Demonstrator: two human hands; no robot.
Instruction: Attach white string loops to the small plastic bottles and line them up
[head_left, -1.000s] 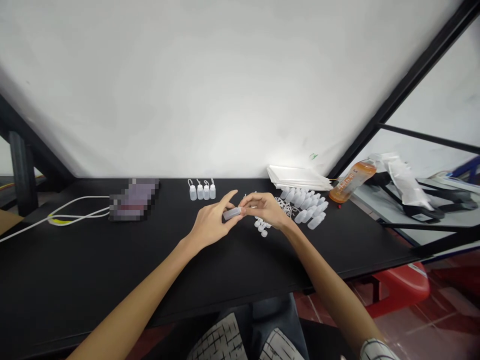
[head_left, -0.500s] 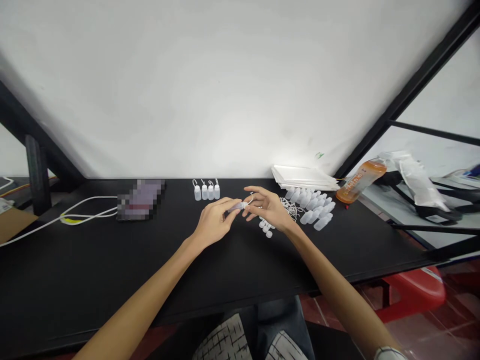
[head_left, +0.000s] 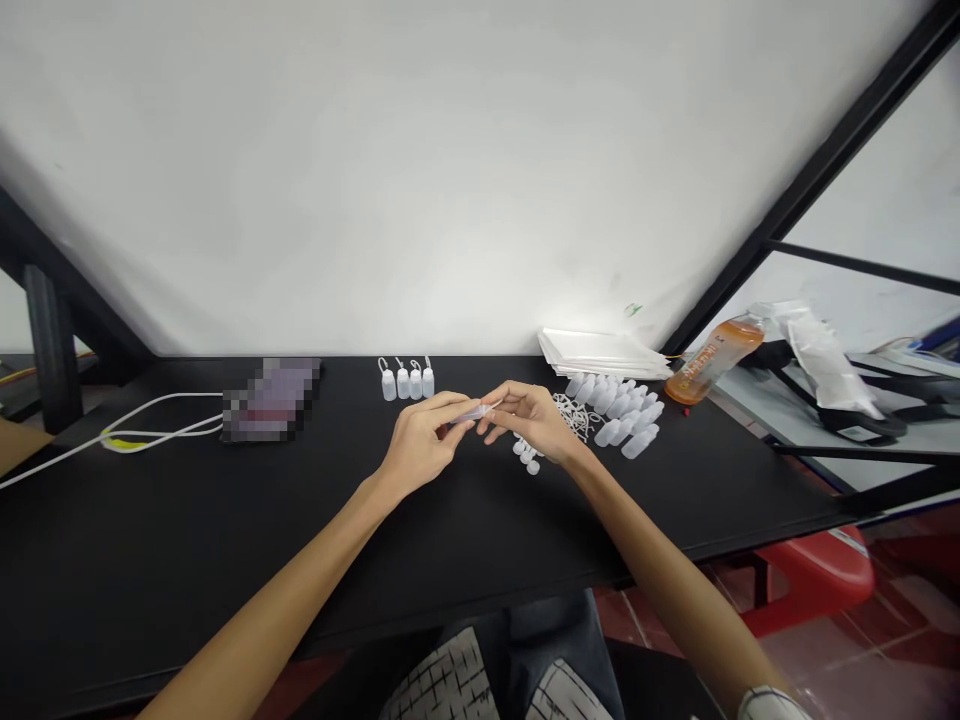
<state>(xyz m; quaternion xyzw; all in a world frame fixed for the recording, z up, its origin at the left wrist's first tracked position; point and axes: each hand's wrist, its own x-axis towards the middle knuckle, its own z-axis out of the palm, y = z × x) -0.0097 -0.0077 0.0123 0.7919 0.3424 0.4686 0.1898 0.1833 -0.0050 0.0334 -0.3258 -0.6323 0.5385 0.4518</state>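
Observation:
My left hand (head_left: pixel 421 440) pinches a small translucent plastic bottle (head_left: pixel 469 412), held on its side above the table with its neck end to the right. My right hand (head_left: pixel 531 418) is closed at that end, thumb and fingertips on a thin white strap (head_left: pixel 493 402). The fingers partly hide the bottle's neck. Several small white caps (head_left: pixel 532 467) lie just below my right hand. Beside it is a tangle of white straps (head_left: pixel 576 416). Farther right, several translucent bottles (head_left: pixel 621 402) lie in rows. Several bottles with looped straps (head_left: pixel 403 384) stand upright behind my left hand.
On the black table (head_left: pixel 480 540), a stack of white sheets (head_left: pixel 600 352) lies against the wall. An orange-labelled drink bottle (head_left: pixel 712 362) leans at the right edge. To the left are a blurred-out phone-like object (head_left: pixel 271 400) and a white cable (head_left: pixel 165 398). A red stool (head_left: pixel 817 580) stands below.
My right hand's fingers have come together onto the white strap at the bottle's neck end; before, they were spread around it. The view has shifted slightly.

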